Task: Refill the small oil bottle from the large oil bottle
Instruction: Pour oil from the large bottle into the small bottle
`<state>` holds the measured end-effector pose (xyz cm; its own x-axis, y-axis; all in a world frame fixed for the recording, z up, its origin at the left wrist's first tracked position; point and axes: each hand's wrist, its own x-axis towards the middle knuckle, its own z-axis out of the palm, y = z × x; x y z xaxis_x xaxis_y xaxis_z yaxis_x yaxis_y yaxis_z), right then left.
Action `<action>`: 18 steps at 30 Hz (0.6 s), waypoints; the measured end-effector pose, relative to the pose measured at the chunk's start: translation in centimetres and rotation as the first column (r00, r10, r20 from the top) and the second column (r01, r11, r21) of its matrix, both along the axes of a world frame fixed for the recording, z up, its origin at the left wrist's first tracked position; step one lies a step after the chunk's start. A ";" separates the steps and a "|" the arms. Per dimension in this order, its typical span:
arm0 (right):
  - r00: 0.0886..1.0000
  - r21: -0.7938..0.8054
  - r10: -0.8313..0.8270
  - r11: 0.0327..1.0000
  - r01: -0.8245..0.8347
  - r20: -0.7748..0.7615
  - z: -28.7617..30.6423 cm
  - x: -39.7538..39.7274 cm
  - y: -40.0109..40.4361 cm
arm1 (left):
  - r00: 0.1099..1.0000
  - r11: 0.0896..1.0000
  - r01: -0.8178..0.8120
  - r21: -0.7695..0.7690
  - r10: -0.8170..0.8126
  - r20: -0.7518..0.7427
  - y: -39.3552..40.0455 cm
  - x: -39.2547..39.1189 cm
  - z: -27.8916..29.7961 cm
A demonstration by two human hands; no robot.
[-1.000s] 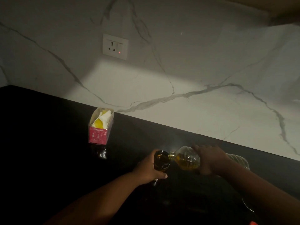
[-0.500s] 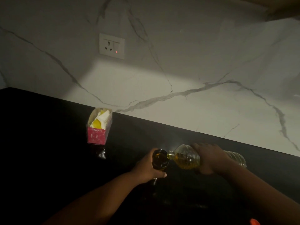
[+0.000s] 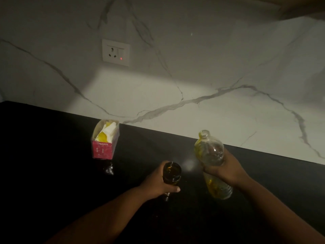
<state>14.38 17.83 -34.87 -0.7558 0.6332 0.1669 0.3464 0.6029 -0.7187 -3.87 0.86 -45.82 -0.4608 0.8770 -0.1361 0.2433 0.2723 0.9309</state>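
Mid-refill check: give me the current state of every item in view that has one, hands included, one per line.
Large oil bottle: upright, uncapped, not pouring, a little oil at its base.
Small oil bottle: upright, mouth open, oil visible inside.
Left hand: grips the small oil bottle.
Right hand: grips the large oil bottle at mid-body.
Pink box: open-topped, standing on the counter, white and yellow contents inside.
Wall socket: red indicator lit, nothing plugged in.
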 end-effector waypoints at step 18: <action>0.922 -0.351 -0.257 0.925 0.148 -0.288 -4.2 1.5 -1.3 | 0.999 0.997 0.045 -0.056 -0.046 -0.017 -1.4 0.3 1.1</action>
<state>15.87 16.54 -39.10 -0.5439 0.8267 0.1441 0.1525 0.2663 -0.9517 -3.56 -0.50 -44.76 -0.4238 0.8883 -0.1767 0.2733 0.3115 0.9101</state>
